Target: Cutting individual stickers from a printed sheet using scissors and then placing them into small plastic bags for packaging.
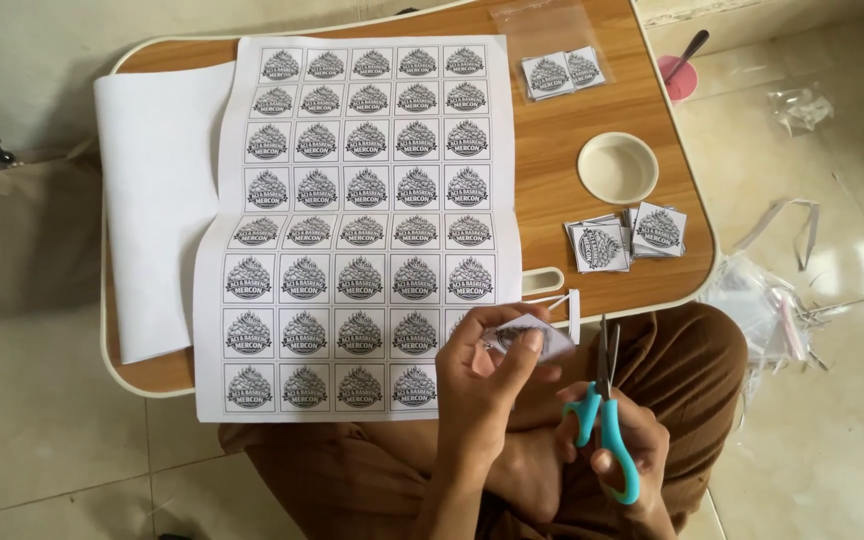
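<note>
Just above the lap, at the table's near edge, L hand (487, 370) pinches a small cut label (530, 336) between thumb & fingers, lying up-left of the teal scissors (607, 415) gripped in R hand (624, 452), blades upright, apparently shut.

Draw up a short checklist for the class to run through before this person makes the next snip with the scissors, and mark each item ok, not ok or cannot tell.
1. Scissors gripped in the right hand, blades pointing away from the body: ok.
2. Cut label pinched in the left hand: ok.
3. Left fingertips apart from the blades: ok.
4. Blades open enough to cut: cannot tell.
5. Printed sheet lying flat on the wooden table: ok.
6. Finished labels stacked away from the cutting spot: ok.
</note>
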